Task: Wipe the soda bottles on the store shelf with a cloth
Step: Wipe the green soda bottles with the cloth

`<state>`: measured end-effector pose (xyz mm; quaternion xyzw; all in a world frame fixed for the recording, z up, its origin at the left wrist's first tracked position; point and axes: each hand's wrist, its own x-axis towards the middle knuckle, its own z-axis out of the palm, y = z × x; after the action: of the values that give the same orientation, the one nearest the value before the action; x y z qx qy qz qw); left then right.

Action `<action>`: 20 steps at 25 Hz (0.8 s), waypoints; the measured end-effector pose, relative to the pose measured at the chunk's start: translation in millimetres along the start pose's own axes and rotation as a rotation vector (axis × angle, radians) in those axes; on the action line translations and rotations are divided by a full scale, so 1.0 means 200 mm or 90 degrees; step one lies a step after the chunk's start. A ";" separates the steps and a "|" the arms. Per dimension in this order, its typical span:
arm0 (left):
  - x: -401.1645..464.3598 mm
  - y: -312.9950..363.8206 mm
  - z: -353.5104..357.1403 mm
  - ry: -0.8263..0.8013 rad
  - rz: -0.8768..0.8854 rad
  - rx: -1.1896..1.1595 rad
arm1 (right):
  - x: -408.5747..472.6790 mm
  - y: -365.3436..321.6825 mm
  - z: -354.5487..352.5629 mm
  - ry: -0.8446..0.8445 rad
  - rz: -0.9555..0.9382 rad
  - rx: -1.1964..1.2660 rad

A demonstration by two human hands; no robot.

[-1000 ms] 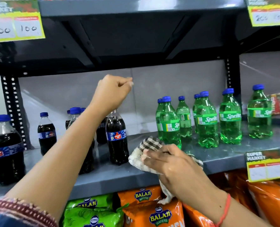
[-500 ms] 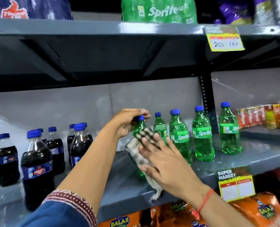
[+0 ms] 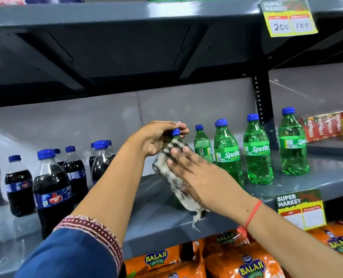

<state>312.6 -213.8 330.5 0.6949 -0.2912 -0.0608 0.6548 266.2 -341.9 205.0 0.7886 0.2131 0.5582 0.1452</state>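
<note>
Left hand (image 3: 156, 138) grips bottle cap (image 3: 175, 132); right hand (image 3: 202, 175) presses checked cloth (image 3: 171, 173) against bottle.

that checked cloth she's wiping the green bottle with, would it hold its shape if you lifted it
Probably not. The checked cloth wraps around the tilted green bottle under the right hand, so it looks soft and floppy. Its frayed end hangs loose toward the shelf, suggesting it is light and would droop.

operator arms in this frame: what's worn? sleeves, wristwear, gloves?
No gloves; both hands are bare. The left hand comes out of a dark blue fabric sleeve whose cuff is a maroon band with pale embroidered patterning. The right hand has no sleeve in view, only a thin red thread bracelet at the wrist, knotted with a short loose end. No rings or watch visible.
</note>
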 end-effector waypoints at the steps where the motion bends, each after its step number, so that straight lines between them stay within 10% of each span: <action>1: 0.00 0.00 0.00 -0.003 -0.001 -0.005 | 0.01 0.00 0.00 0.006 0.006 0.001; 20: 0.00 0.00 0.00 -0.001 -0.003 0.003 | 0.00 -0.01 0.00 0.001 -0.069 -0.019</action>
<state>312.2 -213.2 330.4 0.6971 -0.2903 -0.0619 0.6526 265.2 -339.5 204.9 0.7733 0.2472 0.5531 0.1872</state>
